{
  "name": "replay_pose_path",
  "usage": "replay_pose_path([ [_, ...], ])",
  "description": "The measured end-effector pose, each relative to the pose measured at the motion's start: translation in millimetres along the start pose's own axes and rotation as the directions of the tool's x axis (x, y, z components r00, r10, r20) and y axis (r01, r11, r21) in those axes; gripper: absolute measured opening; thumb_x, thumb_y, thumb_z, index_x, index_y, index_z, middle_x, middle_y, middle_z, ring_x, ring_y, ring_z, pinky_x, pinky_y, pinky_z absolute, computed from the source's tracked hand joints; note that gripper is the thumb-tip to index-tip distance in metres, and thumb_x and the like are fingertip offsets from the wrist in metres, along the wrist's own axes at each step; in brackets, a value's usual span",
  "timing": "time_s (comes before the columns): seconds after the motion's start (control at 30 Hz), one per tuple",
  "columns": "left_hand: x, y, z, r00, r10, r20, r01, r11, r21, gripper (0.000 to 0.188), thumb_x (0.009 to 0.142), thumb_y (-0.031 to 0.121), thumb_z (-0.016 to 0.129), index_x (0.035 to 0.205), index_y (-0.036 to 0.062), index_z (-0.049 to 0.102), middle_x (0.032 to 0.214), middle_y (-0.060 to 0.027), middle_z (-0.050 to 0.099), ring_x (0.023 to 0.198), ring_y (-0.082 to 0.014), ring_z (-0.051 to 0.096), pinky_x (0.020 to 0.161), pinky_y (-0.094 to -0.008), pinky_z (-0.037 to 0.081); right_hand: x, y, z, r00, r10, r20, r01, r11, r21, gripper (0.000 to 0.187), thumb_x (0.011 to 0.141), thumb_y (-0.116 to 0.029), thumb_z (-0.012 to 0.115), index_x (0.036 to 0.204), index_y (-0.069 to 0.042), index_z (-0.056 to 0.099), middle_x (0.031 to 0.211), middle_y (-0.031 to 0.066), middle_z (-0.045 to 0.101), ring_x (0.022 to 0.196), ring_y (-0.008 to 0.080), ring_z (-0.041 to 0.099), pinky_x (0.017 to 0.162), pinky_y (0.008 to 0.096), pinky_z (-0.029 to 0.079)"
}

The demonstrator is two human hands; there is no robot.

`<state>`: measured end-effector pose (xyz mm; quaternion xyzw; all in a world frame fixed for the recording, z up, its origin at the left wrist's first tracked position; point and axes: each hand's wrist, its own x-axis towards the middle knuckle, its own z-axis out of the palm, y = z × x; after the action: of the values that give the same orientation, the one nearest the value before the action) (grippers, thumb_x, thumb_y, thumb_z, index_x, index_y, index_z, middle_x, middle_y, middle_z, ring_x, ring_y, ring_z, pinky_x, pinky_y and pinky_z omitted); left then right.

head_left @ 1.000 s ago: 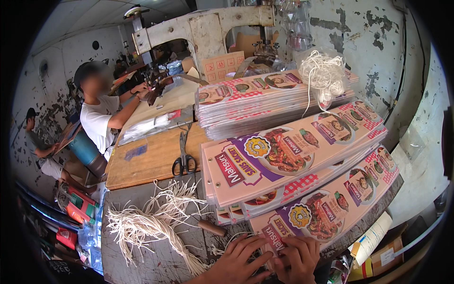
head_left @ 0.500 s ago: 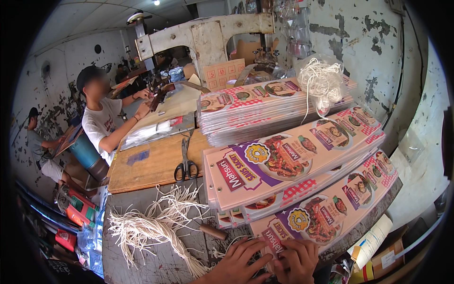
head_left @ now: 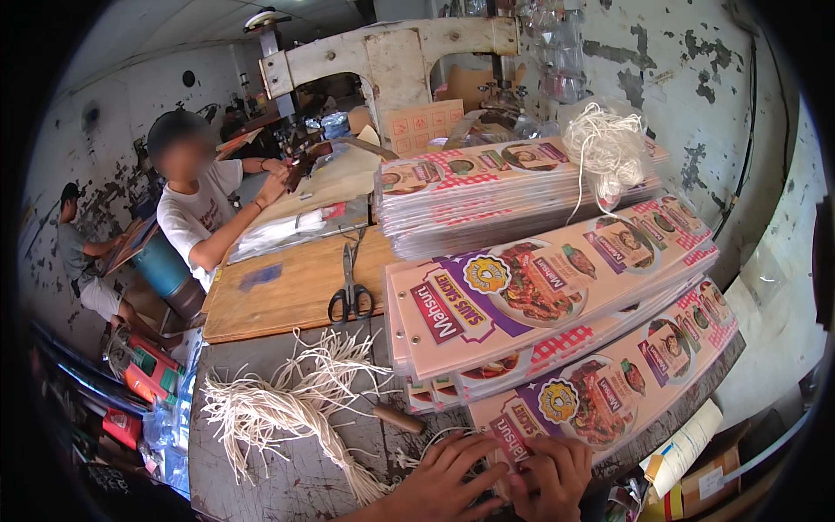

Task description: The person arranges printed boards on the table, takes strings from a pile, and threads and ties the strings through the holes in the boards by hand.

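A long pink printed plastic-covered sheet [head_left: 600, 396] lies at the front of the table, pictures of food on it. My left hand [head_left: 457, 474] is closed at the sheet's near left end, fingers bent and fingertips close to my right hand. My right hand [head_left: 552, 478] curls over the same end, its fingers pressed together at the lower edge. Whatever both sets of fingertips pinch is hidden. Thin white cord [head_left: 439, 439] loops beside my left hand. A wooden-handled tool [head_left: 398, 418] lies just beyond it, next to a bundle of white cords [head_left: 287, 413].
Stacks of similar sheets [head_left: 522, 296] rise behind, with a bag of white cord [head_left: 606, 157] on the farthest stack. Black-handled scissors [head_left: 350, 291] rest on a wooden board [head_left: 287, 291]. A co-worker [head_left: 196, 191] sits at a large machine [head_left: 391, 56] at far left.
The whole view has shifted slightly. My hands stay at the sheet's end with almost the same grip. At the machine, the co-worker's head has moved a little lower and nearer.
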<state>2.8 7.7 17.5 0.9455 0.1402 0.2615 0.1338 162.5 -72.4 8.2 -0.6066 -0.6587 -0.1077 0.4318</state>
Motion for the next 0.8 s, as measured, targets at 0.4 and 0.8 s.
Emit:
replay_pose_path([
  [0.4, -1.4, 2.3, -0.7, 1.0, 0.009, -0.013, -0.009, 0.999, -0.047, 0.04, 0.08, 0.031, 0.063, 0.108, 0.0038, 0.052, 0.12, -0.0191, 0.044, 0.113, -0.037, 0.044, 0.094, -0.0468, 0.037, -2.0, -0.8, -2.4, 1.0, 0.018, 0.017, -0.018, 1.0, 0.002, 0.02, 0.081, -0.022, 0.06, 0.087, -0.004, 0.057, 0.101, 0.0125, 0.059, 0.089, 0.0325, 0.054, 0.078, 0.0427, 0.041],
  [0.8, -2.2, 2.1, 0.2, 1.0, -0.026, 0.016, 0.026, 0.999, -0.027, 0.042, 0.08, 0.032, 0.063, 0.11, 0.0054, 0.052, 0.121, -0.0182, 0.044, 0.114, -0.0364, 0.043, 0.095, -0.0468, 0.037, -4.4, 2.5, -0.8, 0.999, 0.031, 0.032, -0.032, 0.999, 0.026, 0.021, 0.081, -0.024, 0.059, 0.087, -0.004, 0.058, 0.102, 0.0116, 0.059, 0.09, 0.032, 0.054, 0.079, 0.0426, 0.04],
])
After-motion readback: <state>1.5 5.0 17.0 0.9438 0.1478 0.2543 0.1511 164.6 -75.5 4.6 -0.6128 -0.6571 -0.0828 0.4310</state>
